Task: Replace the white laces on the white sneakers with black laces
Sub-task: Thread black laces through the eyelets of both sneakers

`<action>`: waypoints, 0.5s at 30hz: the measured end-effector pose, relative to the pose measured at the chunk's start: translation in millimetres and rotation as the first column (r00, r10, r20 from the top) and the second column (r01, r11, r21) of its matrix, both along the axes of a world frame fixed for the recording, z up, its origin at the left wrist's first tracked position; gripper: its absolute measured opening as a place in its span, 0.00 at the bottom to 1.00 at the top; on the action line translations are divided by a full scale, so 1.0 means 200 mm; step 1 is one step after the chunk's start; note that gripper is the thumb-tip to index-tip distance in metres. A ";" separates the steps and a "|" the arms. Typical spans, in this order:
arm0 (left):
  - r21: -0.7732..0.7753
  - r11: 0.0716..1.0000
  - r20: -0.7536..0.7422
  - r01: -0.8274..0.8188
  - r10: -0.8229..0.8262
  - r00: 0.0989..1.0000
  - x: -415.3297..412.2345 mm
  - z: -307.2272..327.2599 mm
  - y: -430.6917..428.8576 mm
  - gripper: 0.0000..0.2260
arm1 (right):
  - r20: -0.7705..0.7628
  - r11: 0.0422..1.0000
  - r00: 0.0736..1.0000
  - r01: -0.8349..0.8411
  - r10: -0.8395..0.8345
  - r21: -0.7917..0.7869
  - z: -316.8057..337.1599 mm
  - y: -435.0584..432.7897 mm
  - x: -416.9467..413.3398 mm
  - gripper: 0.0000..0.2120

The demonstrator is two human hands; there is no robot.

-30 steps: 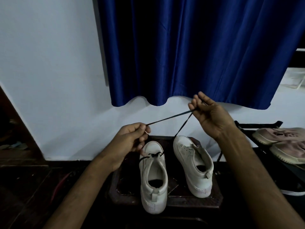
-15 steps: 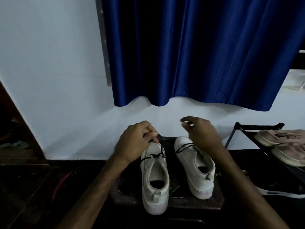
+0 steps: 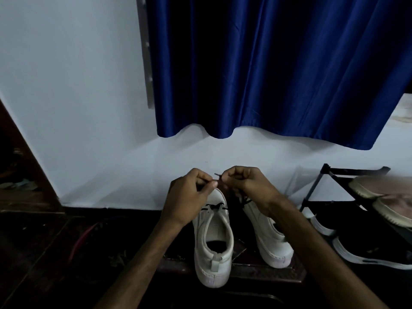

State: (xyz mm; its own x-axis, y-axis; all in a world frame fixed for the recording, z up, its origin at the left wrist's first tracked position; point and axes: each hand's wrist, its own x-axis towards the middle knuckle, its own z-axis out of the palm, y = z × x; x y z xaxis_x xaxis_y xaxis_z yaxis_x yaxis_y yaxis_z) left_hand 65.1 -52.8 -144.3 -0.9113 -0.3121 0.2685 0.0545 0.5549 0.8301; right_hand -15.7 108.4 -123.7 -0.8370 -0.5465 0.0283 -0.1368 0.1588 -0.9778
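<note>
Two white sneakers stand side by side on a dark low stool (image 3: 245, 269), heels toward me. The left sneaker (image 3: 213, 246) has a black lace (image 3: 214, 207) running across its front eyelets. The right sneaker (image 3: 270, 239) is partly covered by my right forearm. My left hand (image 3: 189, 197) and my right hand (image 3: 247, 186) are close together above the left sneaker's toe. Both pinch the black lace near its ends, and one lace tip (image 3: 216, 174) sticks up between the fingertips. No white laces are in sight.
A white wall runs behind the stool, with a blue curtain (image 3: 278, 68) hanging above. A black shoe rack (image 3: 330, 175) at the right holds pinkish shoes (image 3: 383, 190) and dark sneakers (image 3: 367, 253). Dark floor lies to the left.
My hands came down from pulling the lace taut and apart. They have moved together over the left sneaker's toe, and now both pinch the lace ends.
</note>
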 end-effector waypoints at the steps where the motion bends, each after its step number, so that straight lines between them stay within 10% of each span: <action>1: -0.048 0.999 0.077 0.000 0.003 0.997 0.02 -0.01 0.00 0.11 | 0.001 0.999 0.999 0.034 -0.034 0.019 0.00 0.01 -0.01 0.04; 5: -0.088 0.990 0.364 0.114 -0.074 0.928 0.10 -0.07 0.06 0.23 | 0.005 0.994 0.997 0.075 -0.076 0.074 -0.06 0.00 -0.03 0.04; 15: 0.145 0.989 0.330 -0.018 -0.031 0.943 0.10 -0.16 -0.02 0.08 | -0.054 0.970 0.999 0.014 0.000 0.245 -0.26 -0.06 0.03 0.03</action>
